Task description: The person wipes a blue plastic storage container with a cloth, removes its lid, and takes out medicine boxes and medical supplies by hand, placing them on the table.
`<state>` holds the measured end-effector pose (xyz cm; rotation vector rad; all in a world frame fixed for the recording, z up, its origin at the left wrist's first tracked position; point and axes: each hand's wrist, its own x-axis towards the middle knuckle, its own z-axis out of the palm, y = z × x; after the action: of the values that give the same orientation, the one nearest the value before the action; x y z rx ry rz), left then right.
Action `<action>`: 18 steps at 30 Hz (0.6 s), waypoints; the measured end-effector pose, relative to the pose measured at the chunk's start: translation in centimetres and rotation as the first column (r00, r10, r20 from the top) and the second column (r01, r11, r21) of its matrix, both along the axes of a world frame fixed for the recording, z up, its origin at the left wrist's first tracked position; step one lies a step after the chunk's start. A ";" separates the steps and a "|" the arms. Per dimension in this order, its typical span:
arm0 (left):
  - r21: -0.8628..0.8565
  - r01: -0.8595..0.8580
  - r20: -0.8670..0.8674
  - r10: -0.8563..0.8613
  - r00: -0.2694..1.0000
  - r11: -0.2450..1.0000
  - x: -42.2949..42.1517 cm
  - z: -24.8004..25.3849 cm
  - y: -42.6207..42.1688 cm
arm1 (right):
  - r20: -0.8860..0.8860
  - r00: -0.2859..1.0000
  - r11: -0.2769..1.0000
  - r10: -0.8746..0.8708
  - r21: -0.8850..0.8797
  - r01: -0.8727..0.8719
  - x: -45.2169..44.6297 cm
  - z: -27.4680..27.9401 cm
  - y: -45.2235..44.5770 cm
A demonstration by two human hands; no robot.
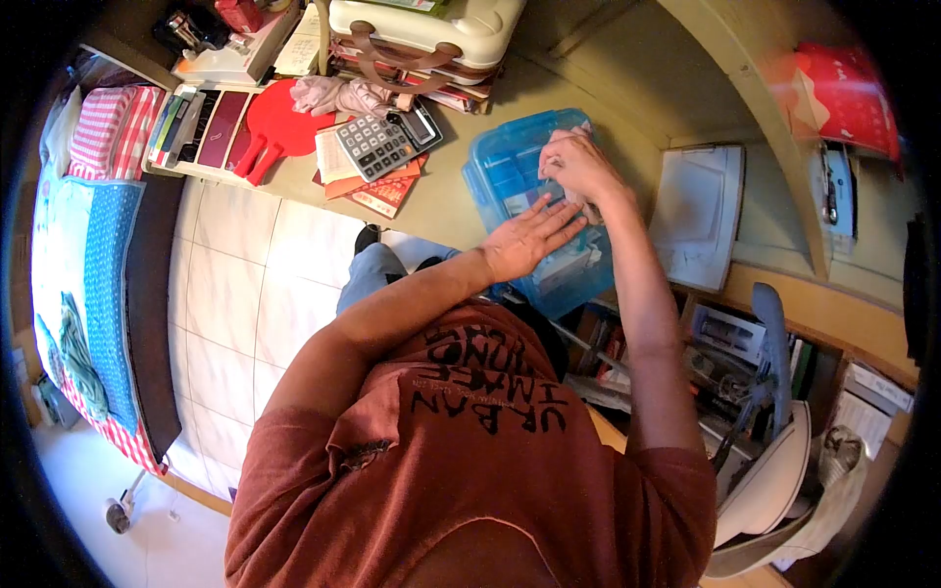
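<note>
Blue box (500,147) on counter (446,216), just under both grips; the step seems to be work on its top.
Right grip (578,167) is curled around what looks like pale cloth (591,210); left grip (534,238) is flat, fingers spread, holding nothing. Next move probably calls for steady box. Calculator (372,147) left of grips, clipboard (701,211) right, neither blocking.

**Rocking the rust-brown tee**

Wearing a rust-brown T-shirt (392,510) with a rounded neckline (480,523) and short sleeves (279,480). Got chunky dark lettering (489,413) across the front, spelling URBAN and IMAGE on separate rows (can't really read the next row, too crumpled), plus some tiny print nearby. Also sporting a small dark scribbly mark (363,456) on the left of the chest. Showing a bit of light blue jeans (370,272) lower down. Going bare from cuffs to left hand (530,238) and right hand (582,171).
</note>
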<state>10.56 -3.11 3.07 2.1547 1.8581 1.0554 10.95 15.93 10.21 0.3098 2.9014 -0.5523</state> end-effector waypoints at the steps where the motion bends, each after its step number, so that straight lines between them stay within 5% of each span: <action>1: -0.012 -0.001 -0.029 0.001 1.000 1.000 -0.1 0.0 0.0 | -0.021 0.999 0.999 0.049 0.015 -0.049 0.0 0.1 -0.3; 3: -0.023 -0.006 -0.056 0.005 0.998 1.000 0.0 0.1 0.0 | -0.039 0.994 0.994 0.101 0.033 -0.100 0.1 0.1 -0.2; 6: -0.033 -0.010 -0.062 0.008 0.998 0.999 0.0 0.0 0.0 | -0.060 0.998 0.977 0.017 -0.213 -0.029 0.3 -0.8 0.3; 8: -0.033 -0.005 -0.065 0.003 0.998 0.999 0.0 -0.1 0.0 | -0.103 0.985 0.987 -0.135 -0.106 0.124 0.8 -1.6 0.0; 9: -0.034 -0.007 -0.064 0.004 0.998 0.999 0.1 -0.2 0.0 | -0.102 0.986 0.987 -0.134 -0.107 0.123 0.8 -1.1 -0.6; 11: -0.005 -0.002 -0.002 0.002 1.000 1.000 0.1 -0.3 0.0 | -0.049 0.999 0.979 0.004 0.204 0.006 0.6 -0.4 -1.9; 18: 0.047 0.026 0.032 -0.027 0.999 0.999 0.1 -0.9 -0.1 | -0.214 0.975 0.941 -0.068 0.311 0.134 0.2 -2.9 -4.6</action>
<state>10.67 -3.19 2.18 2.1673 1.8032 1.1324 11.18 11.37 7.32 0.4756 3.1846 -0.1185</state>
